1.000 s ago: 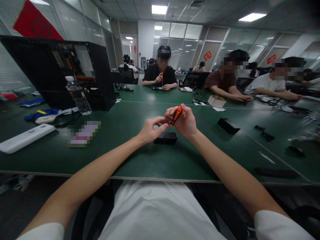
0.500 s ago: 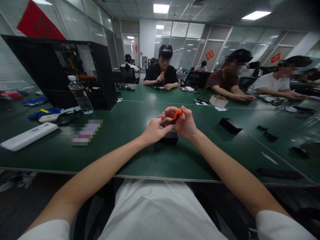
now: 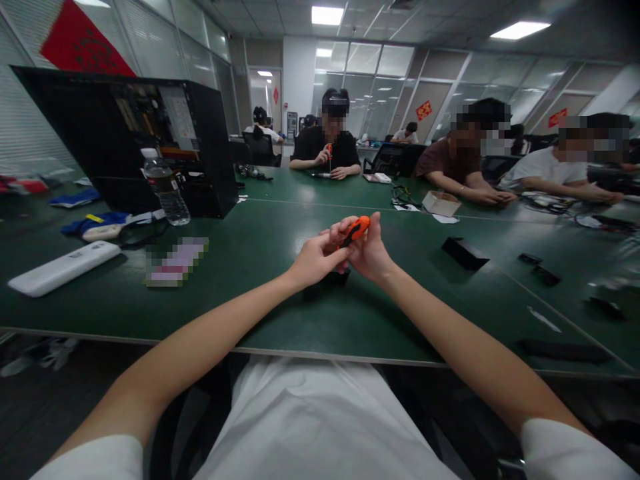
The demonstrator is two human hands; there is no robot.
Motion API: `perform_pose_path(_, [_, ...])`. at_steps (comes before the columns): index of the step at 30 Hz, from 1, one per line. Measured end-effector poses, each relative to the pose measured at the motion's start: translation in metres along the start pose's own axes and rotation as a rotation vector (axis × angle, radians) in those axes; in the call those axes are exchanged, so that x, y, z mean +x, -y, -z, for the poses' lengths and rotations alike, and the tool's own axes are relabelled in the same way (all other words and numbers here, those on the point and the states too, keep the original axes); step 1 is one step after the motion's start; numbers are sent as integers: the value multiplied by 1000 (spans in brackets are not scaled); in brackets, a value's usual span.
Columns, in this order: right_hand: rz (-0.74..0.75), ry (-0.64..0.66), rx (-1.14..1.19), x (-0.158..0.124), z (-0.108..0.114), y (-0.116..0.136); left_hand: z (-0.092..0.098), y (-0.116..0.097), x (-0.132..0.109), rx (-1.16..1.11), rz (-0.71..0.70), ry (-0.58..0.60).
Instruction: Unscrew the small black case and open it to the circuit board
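Note:
A screwdriver with an orange and black handle [image 3: 356,231] is held in front of me, a little above the table; its tip is hidden by my fingers. My left hand [image 3: 317,259] is closed around the lower part of the handle. Curled about the handle from the other side is my right hand [image 3: 371,255], its thumb raised off the handle's end. Under both hands a black box-like piece [image 3: 336,277] sits on the green table [image 3: 265,313], partly covered by them.
On the left are a pixelated flat item [image 3: 177,262], a white bar-shaped case [image 3: 65,268], a water bottle [image 3: 167,187] and an open computer case [image 3: 213,153]. A black box [image 3: 465,253] and small dark pieces lie right. Co-workers sit across the table.
My right thumb has lifted from the handle's end, and the screwdriver handle has tilted flatter. The view has shifted slightly. Things on the table keep their places.

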State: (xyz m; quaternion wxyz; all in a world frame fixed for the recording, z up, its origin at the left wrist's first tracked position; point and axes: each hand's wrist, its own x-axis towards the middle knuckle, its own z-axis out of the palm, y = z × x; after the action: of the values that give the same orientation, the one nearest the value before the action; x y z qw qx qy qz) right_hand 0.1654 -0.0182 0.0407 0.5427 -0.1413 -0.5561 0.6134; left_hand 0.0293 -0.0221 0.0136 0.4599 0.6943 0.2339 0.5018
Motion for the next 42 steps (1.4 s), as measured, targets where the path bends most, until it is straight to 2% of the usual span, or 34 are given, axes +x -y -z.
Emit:
perform_pose_path(3, [22,21,-61,-1,-1,0,4,0,0,-34,-17,11])
perform_pose_path(8, [15,81,-196,-2,2,2,14,-7,0,-7,-55,139])
perform_pose_path(12, [18,98,-243,-2,7,0,23,-9,1,51,-83,165])
perform_pose_path(18, [76,68,-325,-1,12,-9,27,-7,5,190,-85,53])
perform_pose_path(23, [164,22,-318,0,8,-13,24,-10,5,321,-105,-24])
perform_pose_path(29, [166,45,-387,-2,4,-7,21,-15,1,336,-104,-25])
perform_pose_path(35, [148,50,-455,-3,8,-8,28,-18,-2,367,-173,69])
perform_pose_path(42, [212,-25,-515,-2,8,-14,26,-13,0,442,-131,-59])
